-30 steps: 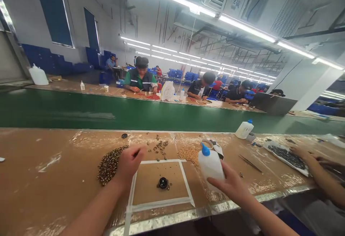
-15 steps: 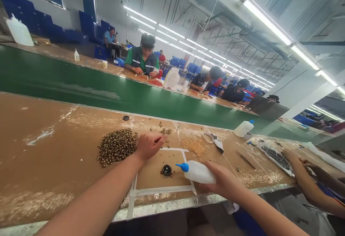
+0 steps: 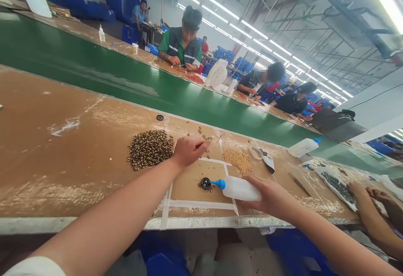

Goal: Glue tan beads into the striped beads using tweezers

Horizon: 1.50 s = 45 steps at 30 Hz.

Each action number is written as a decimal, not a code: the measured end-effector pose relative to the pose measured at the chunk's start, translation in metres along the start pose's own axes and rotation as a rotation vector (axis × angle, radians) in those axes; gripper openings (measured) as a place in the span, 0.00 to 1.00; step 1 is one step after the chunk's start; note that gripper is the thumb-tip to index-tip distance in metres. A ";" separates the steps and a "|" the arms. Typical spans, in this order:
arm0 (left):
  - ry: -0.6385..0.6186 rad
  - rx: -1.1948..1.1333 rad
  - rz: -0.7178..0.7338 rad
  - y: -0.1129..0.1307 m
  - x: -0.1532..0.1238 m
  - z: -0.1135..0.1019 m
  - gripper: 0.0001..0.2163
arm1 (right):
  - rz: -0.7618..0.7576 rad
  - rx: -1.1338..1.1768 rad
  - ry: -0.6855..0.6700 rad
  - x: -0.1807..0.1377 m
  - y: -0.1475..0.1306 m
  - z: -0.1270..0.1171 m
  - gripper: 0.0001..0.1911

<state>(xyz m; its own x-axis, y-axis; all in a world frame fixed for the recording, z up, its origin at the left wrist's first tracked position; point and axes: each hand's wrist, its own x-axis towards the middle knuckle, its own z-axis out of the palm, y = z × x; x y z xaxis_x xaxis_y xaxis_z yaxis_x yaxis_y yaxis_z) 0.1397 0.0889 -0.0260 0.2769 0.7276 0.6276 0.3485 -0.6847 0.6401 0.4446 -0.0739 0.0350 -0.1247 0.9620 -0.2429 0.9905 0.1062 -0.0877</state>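
Observation:
My right hand [image 3: 267,194] is closed around a white squeeze bottle [image 3: 241,189], which lies tilted on its side. Its blue nozzle [image 3: 218,183] points left, with the tip at a small round black container [image 3: 205,183] on the brown table. My left hand [image 3: 190,150] is curled with its fingers together, beside a few scattered brass-coloured pieces [image 3: 207,138]; anything in the fingers is hidden. Left of it lies a large heap of small dark and brass-coloured pieces [image 3: 150,150]. A spread of tan beads [image 3: 237,160] lies beyond the bottle.
White tape [image 3: 201,204] outlines the work spot. To the right are a clear ring [image 3: 256,152], tweezers [image 3: 299,183], another bottle [image 3: 303,147] and a bag of dark bits [image 3: 336,185] by a co-worker's hands [image 3: 357,190]. A green belt [image 3: 176,87] runs behind; a black disc [image 3: 160,117] lies near it.
The camera view has tilted down and shifted left. The squeeze bottle has moved left towards the black container, so its nozzle tip now meets it. My left hand stays curled by the brass-coloured pieces.

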 end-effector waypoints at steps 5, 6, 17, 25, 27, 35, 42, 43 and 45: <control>0.000 -0.007 -0.006 0.001 0.001 0.001 0.28 | -0.009 -0.061 -0.042 0.004 -0.001 -0.007 0.29; 0.002 -0.009 -0.007 0.001 0.001 0.001 0.28 | -0.005 -0.075 -0.051 0.004 -0.003 -0.010 0.29; 0.007 -0.022 -0.027 -0.002 0.001 0.004 0.28 | -0.059 -0.173 -0.044 0.002 -0.032 -0.029 0.21; -0.009 -0.026 -0.055 0.005 0.003 0.002 0.27 | -0.081 -0.145 -0.055 -0.004 -0.028 -0.027 0.22; -0.018 -0.030 -0.056 0.006 0.003 0.002 0.27 | -0.065 -0.147 -0.042 -0.003 -0.026 -0.025 0.23; -0.029 -0.046 -0.078 0.003 0.003 0.003 0.26 | -0.060 -0.124 -0.008 0.002 -0.027 -0.023 0.22; -0.029 -0.065 -0.101 0.003 0.004 0.003 0.25 | 0.012 0.089 0.039 -0.009 -0.023 -0.004 0.29; -0.028 -0.069 -0.106 0.003 0.004 0.002 0.25 | 0.025 0.144 0.058 -0.011 -0.023 0.001 0.30; -0.022 -0.075 -0.120 0.003 0.004 0.001 0.24 | 0.049 0.267 0.102 -0.013 -0.023 0.011 0.32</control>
<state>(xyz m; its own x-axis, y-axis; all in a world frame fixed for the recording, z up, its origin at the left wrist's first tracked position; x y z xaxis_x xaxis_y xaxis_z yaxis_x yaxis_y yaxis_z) 0.1430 0.0903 -0.0222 0.2568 0.8049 0.5349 0.3132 -0.5929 0.7419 0.4227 -0.0918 0.0300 -0.0571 0.9861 -0.1561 0.9430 0.0019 -0.3327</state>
